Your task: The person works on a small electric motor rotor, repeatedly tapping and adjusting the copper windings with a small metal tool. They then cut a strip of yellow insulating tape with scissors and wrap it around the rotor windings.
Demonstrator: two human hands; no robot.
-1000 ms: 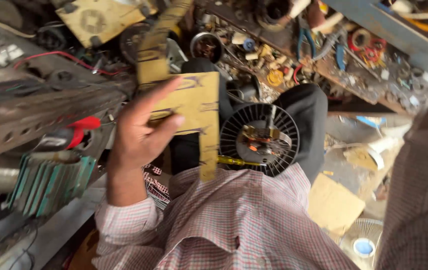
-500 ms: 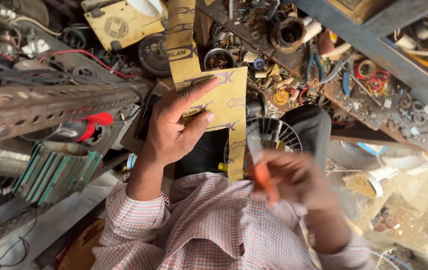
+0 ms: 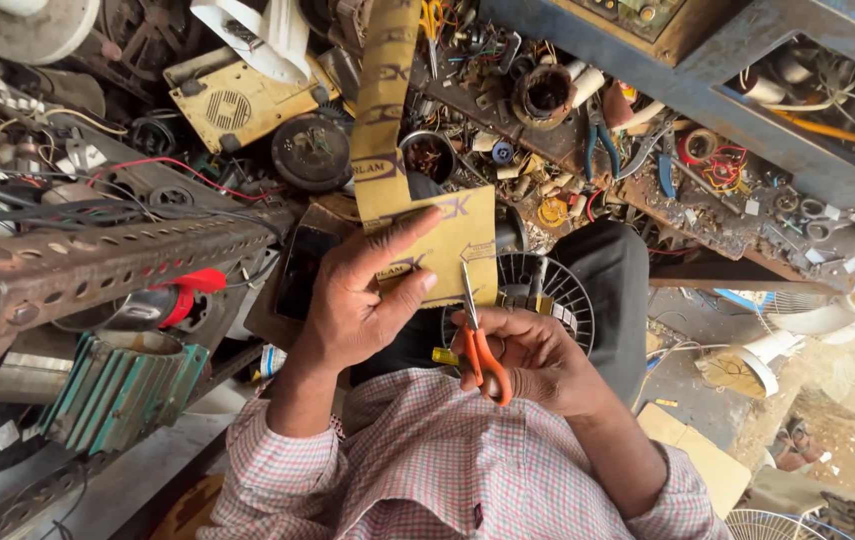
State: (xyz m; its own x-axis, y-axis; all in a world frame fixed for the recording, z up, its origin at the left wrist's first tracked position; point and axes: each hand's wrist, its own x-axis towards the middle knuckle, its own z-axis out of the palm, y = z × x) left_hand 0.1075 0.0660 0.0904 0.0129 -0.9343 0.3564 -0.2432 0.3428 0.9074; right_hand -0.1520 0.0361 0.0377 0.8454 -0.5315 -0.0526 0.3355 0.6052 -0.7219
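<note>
My left hand (image 3: 363,300) pinches a yellow-tan sheet of insulating paper (image 3: 453,240), thumb on top, fingers beneath. A long strip of the same paper (image 3: 385,100) runs from it toward the top of the view. My right hand (image 3: 538,360) grips orange-handled scissors (image 3: 478,345), whose blades touch the sheet's lower edge. Behind the hands, a round black motor stator with slotted rim (image 3: 548,290) rests on my lap, mostly hidden by the paper and hands.
A cluttered workbench (image 3: 588,150) holds pliers, wire coils and small parts. A perforated rusty angle bar (image 3: 98,260) crosses at left above a green finned motor housing (image 3: 123,385). A yellow cover plate (image 3: 233,100) lies at top. Cardboard (image 3: 698,455) lies on the floor at right.
My right hand came into view with the scissors and brought the blades to the sheet's edge. My left hand kept hold of the paper; the view shifted upward.
</note>
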